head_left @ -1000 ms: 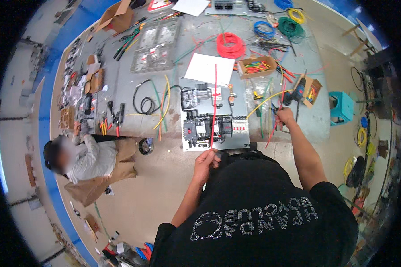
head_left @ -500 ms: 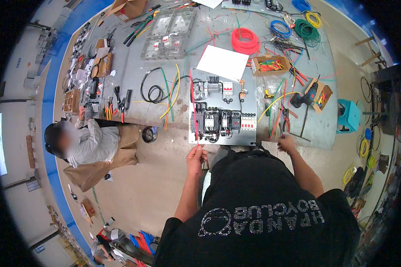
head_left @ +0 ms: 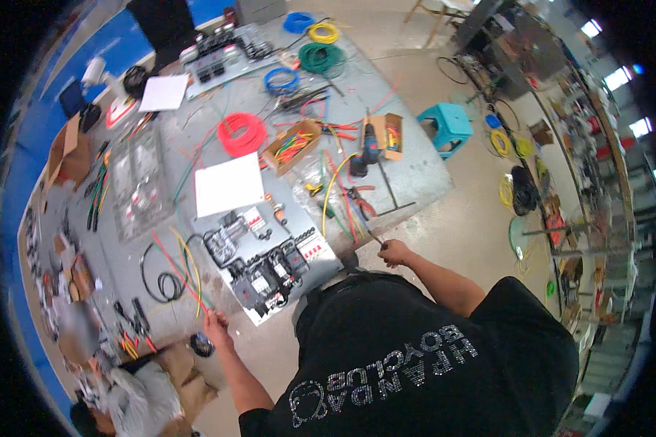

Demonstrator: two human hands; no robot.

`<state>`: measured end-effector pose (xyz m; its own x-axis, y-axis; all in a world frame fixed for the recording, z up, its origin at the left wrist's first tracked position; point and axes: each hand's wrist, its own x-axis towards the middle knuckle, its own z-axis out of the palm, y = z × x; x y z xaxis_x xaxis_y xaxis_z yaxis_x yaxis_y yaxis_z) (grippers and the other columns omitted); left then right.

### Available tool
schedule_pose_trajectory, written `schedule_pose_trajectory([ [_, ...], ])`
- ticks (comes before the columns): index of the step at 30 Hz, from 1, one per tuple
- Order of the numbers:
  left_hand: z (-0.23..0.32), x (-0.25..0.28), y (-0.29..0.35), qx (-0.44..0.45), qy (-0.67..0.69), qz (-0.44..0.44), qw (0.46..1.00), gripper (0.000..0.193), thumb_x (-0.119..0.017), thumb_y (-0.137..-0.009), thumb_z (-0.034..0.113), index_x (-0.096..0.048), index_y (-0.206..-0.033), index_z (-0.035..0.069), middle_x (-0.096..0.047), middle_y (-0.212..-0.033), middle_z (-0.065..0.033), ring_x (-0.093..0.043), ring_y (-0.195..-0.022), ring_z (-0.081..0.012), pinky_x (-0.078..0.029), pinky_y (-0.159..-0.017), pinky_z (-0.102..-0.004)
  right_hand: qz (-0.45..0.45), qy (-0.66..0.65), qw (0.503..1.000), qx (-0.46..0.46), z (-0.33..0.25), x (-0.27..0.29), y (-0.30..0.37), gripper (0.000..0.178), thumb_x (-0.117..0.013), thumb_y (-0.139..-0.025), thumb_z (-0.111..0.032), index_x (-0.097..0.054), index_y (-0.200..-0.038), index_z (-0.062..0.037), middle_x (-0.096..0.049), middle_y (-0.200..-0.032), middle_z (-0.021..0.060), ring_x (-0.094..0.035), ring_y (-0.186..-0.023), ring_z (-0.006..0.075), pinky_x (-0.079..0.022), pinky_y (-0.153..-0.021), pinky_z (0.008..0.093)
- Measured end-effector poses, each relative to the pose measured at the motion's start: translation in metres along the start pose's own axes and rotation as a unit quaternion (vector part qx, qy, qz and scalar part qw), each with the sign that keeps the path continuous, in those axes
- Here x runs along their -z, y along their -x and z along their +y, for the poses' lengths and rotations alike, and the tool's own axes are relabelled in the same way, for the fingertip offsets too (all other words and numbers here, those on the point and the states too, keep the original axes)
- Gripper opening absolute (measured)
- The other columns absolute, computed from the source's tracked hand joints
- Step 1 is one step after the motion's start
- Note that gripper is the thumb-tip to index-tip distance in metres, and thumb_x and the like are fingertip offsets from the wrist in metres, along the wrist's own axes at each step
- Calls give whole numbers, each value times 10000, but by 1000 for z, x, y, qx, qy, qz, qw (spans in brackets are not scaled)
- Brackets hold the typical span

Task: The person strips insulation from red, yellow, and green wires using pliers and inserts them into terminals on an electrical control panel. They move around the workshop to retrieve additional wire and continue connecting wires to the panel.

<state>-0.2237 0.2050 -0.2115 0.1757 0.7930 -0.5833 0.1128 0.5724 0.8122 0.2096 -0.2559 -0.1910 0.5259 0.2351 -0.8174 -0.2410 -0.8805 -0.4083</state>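
Note:
My left hand (head_left: 217,329) is closed at the table's front edge, pinching the lower end of a red wire (head_left: 173,256). Beside it lie a yellow wire (head_left: 190,264) and a green one. To its right is a metal panel (head_left: 326,266) carrying black contactors (head_left: 264,282), a small breaker (head_left: 254,220) and a row of red-switched breakers (head_left: 313,252). My right hand (head_left: 396,253) is just off the table edge, fingers closed round a thin dark rod-like tool (head_left: 375,239); its kind is unclear. Near it lie red-handled pliers (head_left: 362,202) and several loose wires.
A white sheet (head_left: 229,185) lies behind the panel. Beyond are a red wire coil (head_left: 242,134), a box of coloured wire pieces (head_left: 293,147) and a cordless drill (head_left: 366,149). A turquoise stool (head_left: 446,127) stands right of the table. A person (head_left: 142,397) works at left.
The view has swung to the right and tilted. My left hand has moved left from the panel with the red wire. My right hand has drawn away from the pliers, holding the thin tool.

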Motion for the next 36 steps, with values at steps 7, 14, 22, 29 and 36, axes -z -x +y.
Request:
schedule_pose_trajectory([
  [7, -51, -5, -64, 45, -192, -12, 980, 334, -647, -939, 300, -559, -1194, 103, -583, -872, -30, -556, -676, -162, -435, -533, -293, 91, 211, 970, 81, 89, -21, -14, 348, -670, -763, -323, -739, -963, -47, -720, -835, 201, -702, -665, 332, -581, -641, 454],
  [14, -37, -73, -9, 26, -282, -58, 957, 323, -640, -940, 299, -567, -1181, 96, -591, -877, -37, -563, -698, -168, -440, -554, -303, 53, 54, 993, -86, 93, -38, 28, 362, -622, -717, -231, -748, -987, -24, -719, -791, 191, -712, -672, 329, -595, -654, 441],
  [22, -26, -116, 11, -1, -317, -110, 942, 311, -633, -942, 298, -575, -1165, 89, -601, -883, -45, -571, -723, -175, -446, -577, -315, 48, 99, 993, -32, 72, -25, 42, 311, -610, -722, -196, -745, -946, -28, -718, -782, 186, -719, -661, 307, -597, -605, 438],
  [29, -39, -146, 32, -9, -333, -141, 932, 302, -626, -944, 298, -583, -1152, 83, -610, -889, -52, -579, -745, -181, -451, -598, -326, 1, 94, 994, -59, 87, -13, 24, 337, -657, -741, -277, -746, -961, -37, -722, -795, 178, -722, -670, 307, -596, -607, 442],
  [36, -47, -201, 55, -27, -353, -172, 919, 294, -620, -945, 297, -590, -1138, 77, -619, -894, -59, -586, -768, -187, -456, -619, -337, 7, 59, 997, -40, 106, -5, 11, 540, -658, -785, -546, -751, -964, -46, -721, -843, 190, -715, -725, 340, -583, -687, 458],
])
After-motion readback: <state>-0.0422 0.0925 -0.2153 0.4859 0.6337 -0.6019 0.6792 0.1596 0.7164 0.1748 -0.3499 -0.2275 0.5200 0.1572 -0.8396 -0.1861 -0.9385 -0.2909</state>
